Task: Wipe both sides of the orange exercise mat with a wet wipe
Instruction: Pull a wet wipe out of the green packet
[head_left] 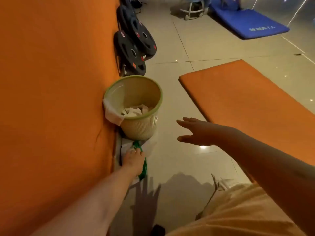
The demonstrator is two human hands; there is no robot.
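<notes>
One orange exercise mat [252,106] lies flat on the tiled floor at the right. A second orange mat [56,92] stands upright along the left side. My left hand [133,160] reaches down between the upright mat and the floor and grips a white-and-green wet wipe pack [142,169] just below the bin. Its fingertips are curled onto the pack's top. My right hand [197,132] hovers above the floor with fingers spread and straight, holding nothing, just left of the flat mat's near edge.
A cream waste bin [146,126] with a green rim holds crumpled white wipes [134,110] and stands against the upright mat. Black weight plates [134,48] lean behind it. A blue mat [252,23] and a white stool base [192,11] are farther back.
</notes>
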